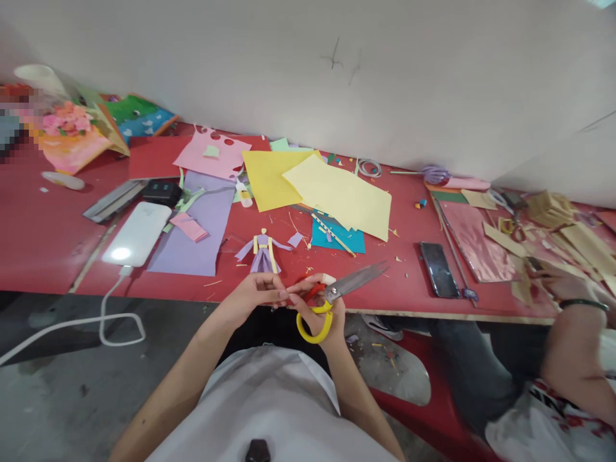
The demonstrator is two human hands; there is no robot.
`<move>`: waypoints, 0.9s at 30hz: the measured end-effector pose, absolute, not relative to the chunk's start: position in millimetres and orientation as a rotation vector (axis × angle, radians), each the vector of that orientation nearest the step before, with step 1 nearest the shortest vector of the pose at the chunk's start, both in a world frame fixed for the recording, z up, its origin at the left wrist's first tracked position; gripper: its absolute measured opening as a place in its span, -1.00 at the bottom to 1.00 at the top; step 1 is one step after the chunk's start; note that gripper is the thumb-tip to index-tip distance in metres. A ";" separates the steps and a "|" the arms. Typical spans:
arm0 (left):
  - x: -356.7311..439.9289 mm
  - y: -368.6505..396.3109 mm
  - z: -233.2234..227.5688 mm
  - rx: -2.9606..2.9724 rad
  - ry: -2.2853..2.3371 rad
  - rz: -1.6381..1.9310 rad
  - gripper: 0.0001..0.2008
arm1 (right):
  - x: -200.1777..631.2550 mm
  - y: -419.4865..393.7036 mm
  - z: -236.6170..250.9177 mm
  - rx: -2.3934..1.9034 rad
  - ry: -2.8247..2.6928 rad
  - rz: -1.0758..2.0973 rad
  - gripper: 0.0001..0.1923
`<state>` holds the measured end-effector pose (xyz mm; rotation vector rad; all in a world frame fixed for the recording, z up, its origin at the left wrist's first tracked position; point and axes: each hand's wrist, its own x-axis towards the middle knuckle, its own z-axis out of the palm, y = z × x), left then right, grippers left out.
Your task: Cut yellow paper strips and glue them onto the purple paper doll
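My right hand [332, 308] is closed round a pair of scissors [356, 280] with red and yellow handles; the blades point to the right over the table's front edge. Fingertips of my left hand [262, 290] are pinched together and meet those of my right. Whatever sits between them is too small to make out. Just beyond my left hand lies a small paper doll [264, 250] in a purple dress with cream strips. A purple paper scrap [296, 240] and a dotted paper strip [334, 234] lie to its right.
Yellow paper [269, 176], cream paper [346, 196] and purple paper [197, 224] cover the table's middle. A glue bottle [244, 194] lies among them. A white power bank [138, 234] is at left, a phone [439, 269] at right. A co-worker's hand [563, 282] works at far right.
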<state>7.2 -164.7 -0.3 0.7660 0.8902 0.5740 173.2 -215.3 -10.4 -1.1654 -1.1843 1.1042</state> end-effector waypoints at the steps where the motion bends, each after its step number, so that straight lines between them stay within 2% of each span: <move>1: 7.4 -164.4 -0.1 0.764 0.896 0.569 -0.69 | 173.7 -215.1 -10.8 -1.179 -1.190 1.100 -0.66; 16: 14.0 -164.7 2.5 0.811 0.922 0.628 -0.68 | 174.6 -209.4 -13.4 -1.178 -1.129 1.032 -0.59; 22: 15.4 -165.1 3.4 0.820 0.900 0.659 -0.66 | 177.0 -208.2 -13.2 -1.257 -1.156 0.986 -0.65; 27: 15.4 -164.5 5.6 0.838 0.942 0.684 -0.68 | 178.3 -210.1 -12.4 -1.281 -1.133 1.006 -0.62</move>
